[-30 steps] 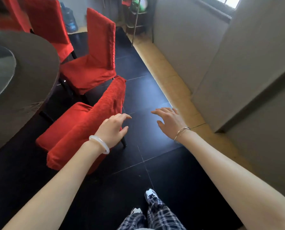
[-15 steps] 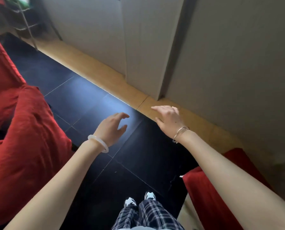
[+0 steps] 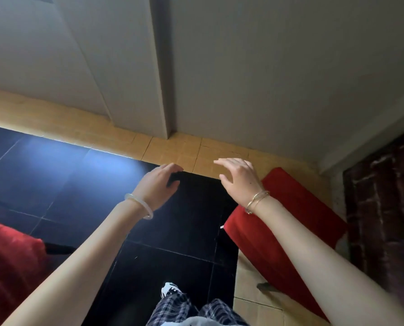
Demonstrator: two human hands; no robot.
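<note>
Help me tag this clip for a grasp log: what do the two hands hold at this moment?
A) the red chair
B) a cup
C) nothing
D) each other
C: the left hand and the right hand are stretched out apart above the floor with loosely bent fingers. Nothing lies between the fingers, and neither hand grips the red chair.
</note>
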